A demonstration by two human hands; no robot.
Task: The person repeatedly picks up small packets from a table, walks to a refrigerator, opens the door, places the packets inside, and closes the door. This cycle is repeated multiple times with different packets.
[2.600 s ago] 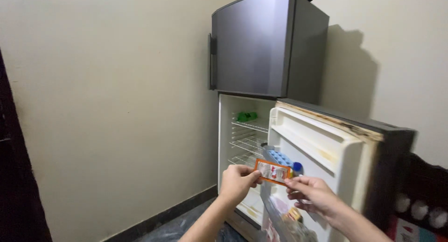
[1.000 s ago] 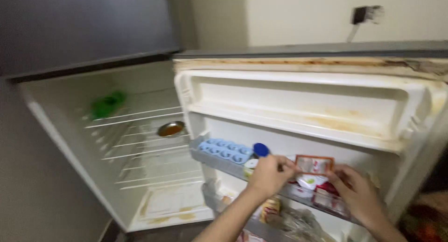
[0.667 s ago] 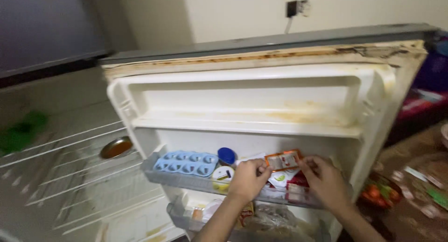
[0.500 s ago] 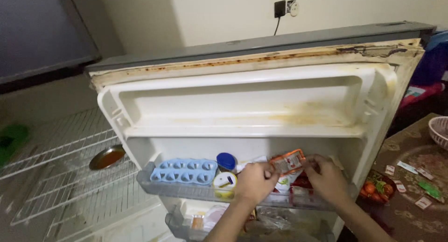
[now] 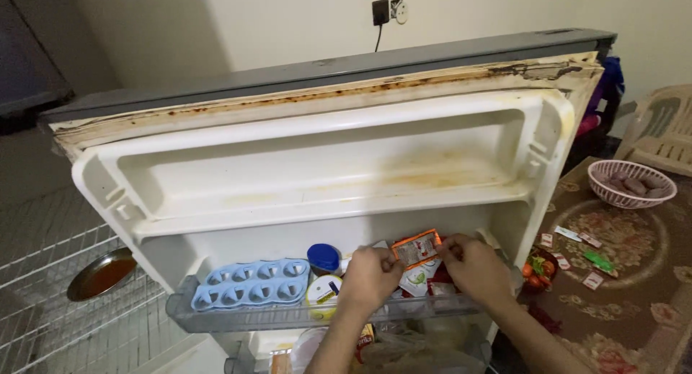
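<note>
Both of my hands hold a small orange sachet [image 5: 416,248] over the middle shelf of the open fridge door [image 5: 324,165]. My left hand [image 5: 370,278] pinches its left edge and my right hand [image 5: 472,268] pinches its right edge. Below the sachet lie more sachets, white and red [image 5: 422,282], in the clear door shelf [image 5: 238,318]. To the left on that shelf sit a light blue ice tray [image 5: 251,283], a blue-capped bottle [image 5: 324,258] and a round yellow-and-white lid [image 5: 323,290].
A metal bowl with brown liquid [image 5: 101,274] rests on the wire racks [image 5: 43,273] inside the fridge at left. At right, a patterned cloth [image 5: 634,273] carries loose sachets, a pink basket [image 5: 631,183] and a bag of tomatoes [image 5: 537,269]. A plastic chair [image 5: 659,132] stands behind.
The view has swung right from the fridge interior to the door. My hands with the orange sachet have come down over the pile of sachets on the door shelf.
</note>
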